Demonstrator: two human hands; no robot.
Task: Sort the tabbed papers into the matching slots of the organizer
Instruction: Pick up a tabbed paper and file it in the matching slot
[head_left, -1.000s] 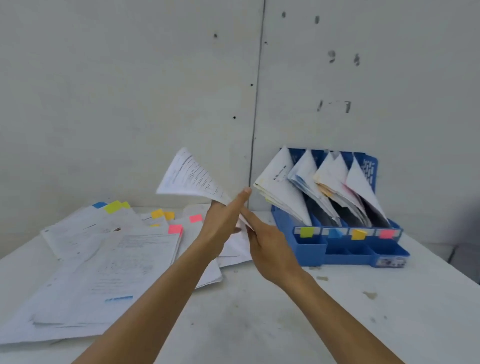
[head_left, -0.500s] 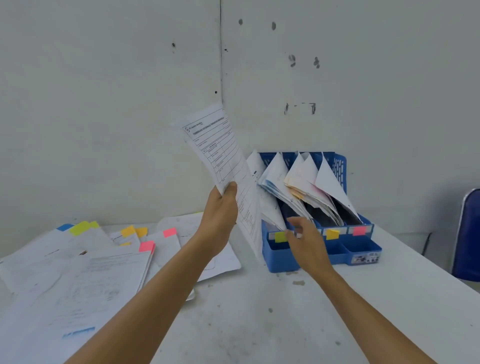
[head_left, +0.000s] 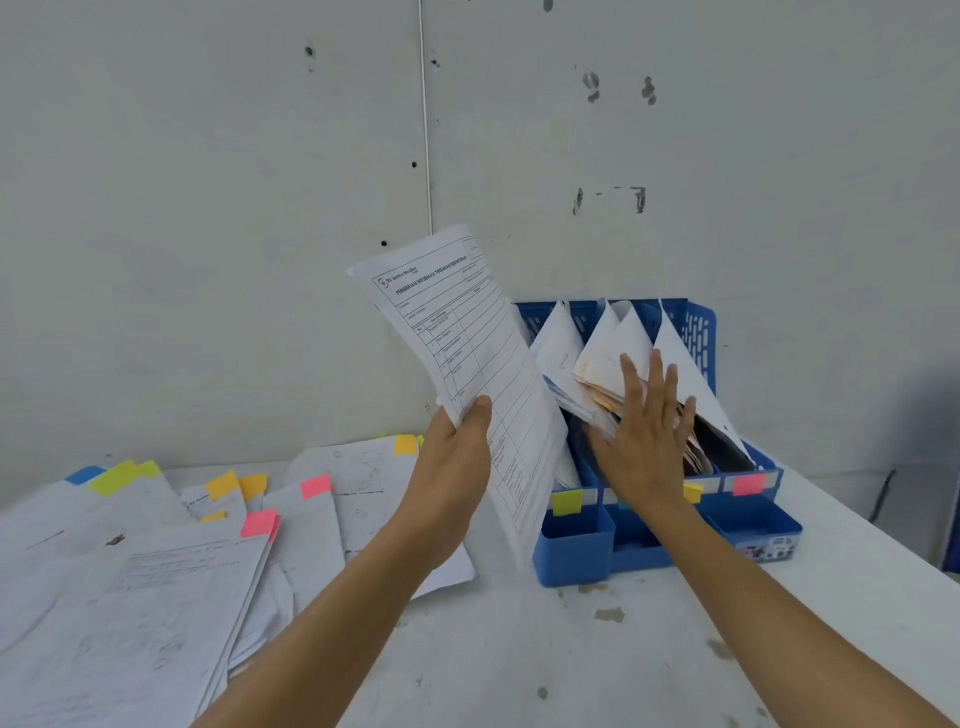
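Left hand (head_left: 457, 467) around paper (head_left: 483, 353), organizer (head_left: 576, 545) alongside

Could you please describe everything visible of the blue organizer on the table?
The organizer, blue plastic by its look, stands on the white table by the wall. It has a perforated side, slots stuffed with leaning papers, and open trays in front. Yellow, orange and pink tabs mark the slots. The right hand, fingers straight, touches the papers inside; the sheet in the left hand hides its left end.
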